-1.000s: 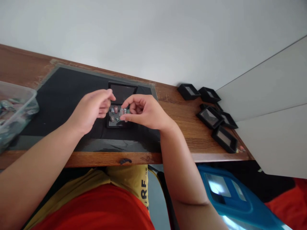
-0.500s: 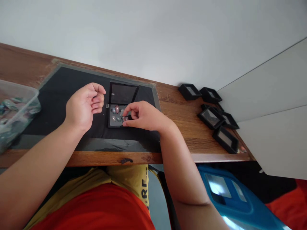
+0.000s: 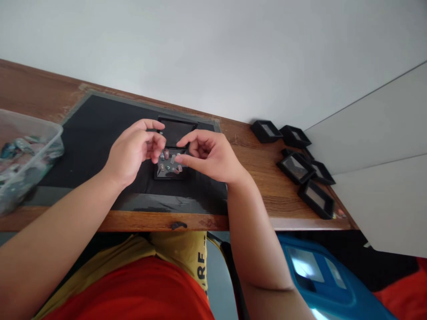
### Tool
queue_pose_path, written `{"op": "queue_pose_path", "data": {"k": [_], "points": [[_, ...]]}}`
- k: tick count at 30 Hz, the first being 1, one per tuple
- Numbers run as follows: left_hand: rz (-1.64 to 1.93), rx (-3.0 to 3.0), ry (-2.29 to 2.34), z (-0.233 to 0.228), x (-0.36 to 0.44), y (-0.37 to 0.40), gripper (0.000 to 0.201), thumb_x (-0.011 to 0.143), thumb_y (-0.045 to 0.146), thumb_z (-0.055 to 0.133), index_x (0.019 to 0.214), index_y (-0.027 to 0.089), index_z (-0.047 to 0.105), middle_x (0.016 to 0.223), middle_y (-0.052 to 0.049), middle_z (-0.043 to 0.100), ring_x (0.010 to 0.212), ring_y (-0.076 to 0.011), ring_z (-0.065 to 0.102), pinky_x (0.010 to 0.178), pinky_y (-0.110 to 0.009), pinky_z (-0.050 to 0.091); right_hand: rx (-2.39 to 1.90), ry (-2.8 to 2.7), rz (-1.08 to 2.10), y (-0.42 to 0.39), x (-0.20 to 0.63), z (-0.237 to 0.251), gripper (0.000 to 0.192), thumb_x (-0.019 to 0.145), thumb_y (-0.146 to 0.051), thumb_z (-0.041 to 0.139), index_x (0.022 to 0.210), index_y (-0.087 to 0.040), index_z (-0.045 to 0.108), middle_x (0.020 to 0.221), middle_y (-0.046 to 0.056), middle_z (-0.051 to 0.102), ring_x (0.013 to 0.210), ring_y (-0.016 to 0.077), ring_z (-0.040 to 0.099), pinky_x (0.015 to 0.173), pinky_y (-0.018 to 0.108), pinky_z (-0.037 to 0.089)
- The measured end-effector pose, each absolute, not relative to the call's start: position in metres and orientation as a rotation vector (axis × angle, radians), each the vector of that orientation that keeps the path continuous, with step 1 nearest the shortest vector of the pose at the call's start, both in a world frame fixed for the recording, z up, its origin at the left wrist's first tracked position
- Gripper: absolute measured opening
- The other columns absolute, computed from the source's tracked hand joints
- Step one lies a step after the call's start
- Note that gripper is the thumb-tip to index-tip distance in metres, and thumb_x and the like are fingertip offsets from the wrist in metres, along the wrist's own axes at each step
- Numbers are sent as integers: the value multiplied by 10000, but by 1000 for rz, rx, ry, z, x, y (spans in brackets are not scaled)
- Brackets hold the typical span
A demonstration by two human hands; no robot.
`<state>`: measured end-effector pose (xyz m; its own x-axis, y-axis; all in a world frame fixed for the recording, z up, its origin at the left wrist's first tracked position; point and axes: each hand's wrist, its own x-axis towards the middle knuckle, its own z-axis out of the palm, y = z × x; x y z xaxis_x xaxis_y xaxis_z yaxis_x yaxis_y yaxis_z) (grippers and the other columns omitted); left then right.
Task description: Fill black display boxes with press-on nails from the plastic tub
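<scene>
An open black display case (image 3: 155,175) lies on the black mat, its lid (image 3: 176,132) tilted up at the back. Several small glossy press-on nails (image 3: 167,154), pinkish and pale green, rest inside it. At the case's left side is my left hand (image 3: 131,149), its fingers half bent and apart, with nothing visible between them. Over the right part of the case hovers my right hand (image 3: 211,155), thumb and forefinger spread apart and no item seen in them. That hand hides the case's right side.
A clear plastic tub (image 3: 50,138) of mixed wrapped pieces stands at the left. Several black framed boxes (image 3: 296,166) sit on the wooden table (image 3: 253,178) to the right. A wall (image 3: 213,58) rises behind, and a blue chair (image 3: 320,271) is below right.
My right hand has lifted off the nails in the case, and its thumb and forefinger have parted. My left hand has moved right to the case, its fingers loosening. The view has shifted slightly.
</scene>
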<state>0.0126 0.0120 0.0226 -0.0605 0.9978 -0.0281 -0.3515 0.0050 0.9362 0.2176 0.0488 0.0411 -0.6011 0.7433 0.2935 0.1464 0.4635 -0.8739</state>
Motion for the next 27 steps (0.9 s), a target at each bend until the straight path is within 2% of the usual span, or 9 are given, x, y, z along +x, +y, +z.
{"op": "queue_pose_path", "data": {"k": [3, 6, 11, 17, 21, 27], "points": [[1378, 922, 929, 19, 15, 11, 312, 767, 178, 590, 1071, 154, 656, 813, -42, 738, 713, -173, 689, 640, -272, 573, -617, -1988, 1041, 47, 211, 37, 289, 837, -295, 873, 1048, -161, 729, 664, -91, 458, 582, 62, 367, 553, 227, 333], [1374, 884, 903, 19, 18, 10, 360, 805, 168, 615, 1155, 124, 689, 932, -77, 780, 869, -211, 748, 794, -336, 621, -534, -2006, 952, 47, 206, 31, 242, 894, -290, 820, 1092, -167, 758, 721, -65, 522, 617, 69, 382, 589, 222, 378], [1240, 804, 831, 21, 19, 5, 491, 854, 145, 649, 1340, 85, 681, 1066, -128, 793, 1025, -245, 750, 981, -398, 604, -547, -2060, 876, 47, 202, 23, 192, 958, -320, 766, 1059, -159, 790, 666, -63, 539, 589, 64, 391, 581, 219, 384], [1129, 827, 664, 17, 15, 3, 503, 940, 198, 673, 1442, 198, 640, 1288, -101, 765, 1245, -260, 707, 1164, -439, 541, -580, -1997, 761, 44, 201, 26, 191, 897, -338, 839, 934, -155, 798, 606, -77, 469, 565, 60, 368, 559, 229, 351], [1110, 883, 633, 14, 14, 2, 493, 973, 234, 678, 1463, 223, 631, 1383, -104, 734, 1375, -286, 643, 1226, -469, 495, -620, -1974, 716, 45, 199, 24, 186, 888, -346, 835, 940, -168, 816, 600, -72, 476, 570, 64, 377, 563, 231, 356], [1095, 874, 609, 11, 12, 3, 504, 928, 263, 766, 1423, 260, 675, 1365, -91, 747, 1347, -280, 667, 1160, -426, 557, -584, -2003, 717, 43, 196, 20, 132, 937, -223, 722, 1001, -179, 829, 592, -74, 505, 561, 61, 411, 582, 225, 385]]}}
